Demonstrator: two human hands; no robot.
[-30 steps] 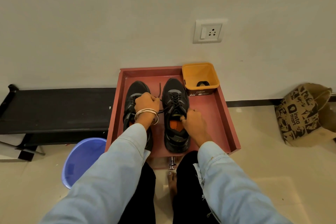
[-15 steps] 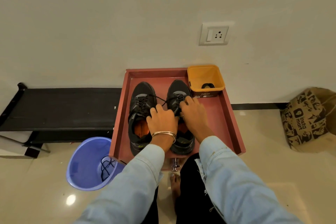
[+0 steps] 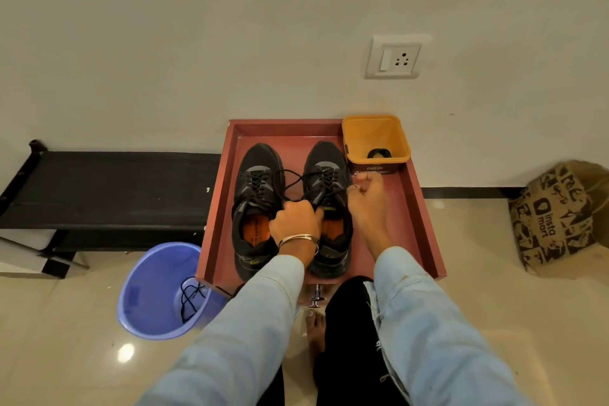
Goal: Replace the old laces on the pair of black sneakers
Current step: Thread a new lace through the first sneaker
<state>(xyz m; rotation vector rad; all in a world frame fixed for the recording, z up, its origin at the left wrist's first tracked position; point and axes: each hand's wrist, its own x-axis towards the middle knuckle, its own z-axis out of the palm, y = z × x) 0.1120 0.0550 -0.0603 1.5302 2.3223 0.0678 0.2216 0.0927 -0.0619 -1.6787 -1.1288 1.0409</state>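
Observation:
Two black sneakers with orange insoles stand side by side in a red tray (image 3: 425, 217), toes toward the wall. My left hand (image 3: 296, 222) is a fist between them, shut on a black lace (image 3: 291, 183) that loops across the left sneaker (image 3: 255, 175) and the right sneaker (image 3: 326, 158). My right hand (image 3: 369, 204) is at the right sneaker's right side, fingertips pinched at the lacing there. A yellow tub (image 3: 397, 138) in the tray's far right corner holds a coiled black lace (image 3: 379, 153).
A blue bucket (image 3: 148, 293) on the floor to the left holds a loose black lace (image 3: 192, 300). A black bench (image 3: 108, 188) stands along the wall at left. A printed paper bag (image 3: 560, 221) sits at right. My legs and a bare foot are below the tray.
My left hand left the left sneaker and closed on the lace between the shoes. My right hand slid from the right sneaker's tongue to its right side. The view shifted, showing the bucket's lace.

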